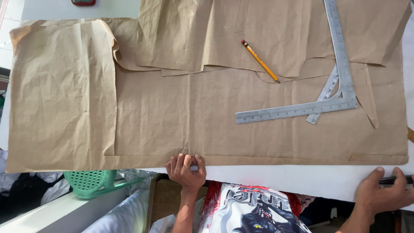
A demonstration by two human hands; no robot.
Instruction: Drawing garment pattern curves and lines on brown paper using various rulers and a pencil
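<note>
Left hand (186,169) curled shut on near edge of brown pattern paper (207,116) at worktop's (302,179) near edge mid-span, right hand (381,192) closed round a dark slim object (394,180) by near-right corner, paper's long axis running left-right.

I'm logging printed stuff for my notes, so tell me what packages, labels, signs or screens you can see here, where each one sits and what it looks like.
Red flat object: top edge, left of centre, on the white table; mostly cut off, so whether it is a package or device cannot be told.
No clear labels, signs or screens elsewhere.
</note>
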